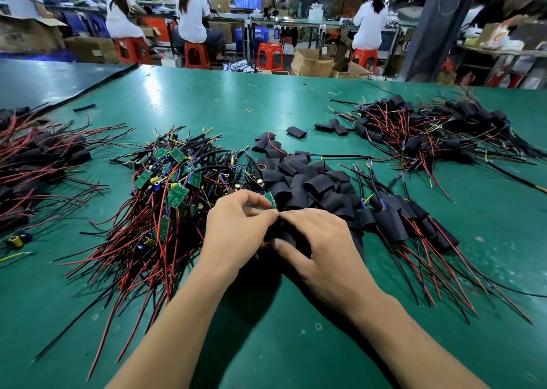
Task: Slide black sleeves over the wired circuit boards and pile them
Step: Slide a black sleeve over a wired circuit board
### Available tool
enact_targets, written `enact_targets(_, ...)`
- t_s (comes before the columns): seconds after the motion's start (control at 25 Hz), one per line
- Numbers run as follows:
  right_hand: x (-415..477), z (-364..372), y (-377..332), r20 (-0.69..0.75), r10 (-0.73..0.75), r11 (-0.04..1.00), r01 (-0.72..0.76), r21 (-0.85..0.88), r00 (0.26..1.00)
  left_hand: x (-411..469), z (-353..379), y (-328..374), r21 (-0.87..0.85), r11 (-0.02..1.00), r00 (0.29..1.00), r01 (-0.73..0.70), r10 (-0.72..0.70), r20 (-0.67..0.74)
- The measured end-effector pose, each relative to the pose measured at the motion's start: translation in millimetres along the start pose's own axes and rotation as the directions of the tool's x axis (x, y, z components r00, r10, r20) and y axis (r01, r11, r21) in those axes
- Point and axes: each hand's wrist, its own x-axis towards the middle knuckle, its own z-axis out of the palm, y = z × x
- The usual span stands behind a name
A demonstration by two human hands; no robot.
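Note:
My left hand (236,228) pinches a small green circuit board (270,199) by its edge, its wires running under my palm. My right hand (319,240) meets it fingertip to fingertip and grips a black sleeve (288,236), mostly hidden under the fingers. Left of my hands lies a heap of bare green boards (168,181) with red and black wires. Just beyond my hands sits a heap of empty black sleeves (307,181). To the right lies a small pile of sleeved boards (408,220).
A larger pile of sleeved boards (429,134) lies at the far right, another (38,157) at the far left. The green table (207,98) runs back to an edge. Beyond it, people sit on red stools (269,55) among cardboard boxes.

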Motion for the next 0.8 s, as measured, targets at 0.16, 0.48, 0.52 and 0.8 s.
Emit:
enact_targets(0.16,-0.4,-2.9,-1.1,-0.014,0.122,0.98,-0.118,0.163,0.992,-2.1,-0.5,2.7,-0.01,0.998,0.995,-0.056,0.057,0.084)
enact_targets(0.48,5.9,-15.2,4.4,-0.158,0.366,0.699,-0.16,0.697,0.917,-1.9,1.6,3.6,-0.131,0.988,0.988,-0.087,0.102,0.112)
enact_targets(0.52,7.8,-18.5,6.2,-0.147,0.397,0.638,-0.157,0.754,0.906,-1.4,1.4,2.7,-0.122,0.991,0.993,-0.06,0.071,0.093)
enact_targets(0.8,9.8,-38.1,0.7,0.171,0.313,0.138,-0.223,0.965,0.934,-1.4,1.2,11.0,-0.273,0.905,0.931,0.326,-0.256,0.262)
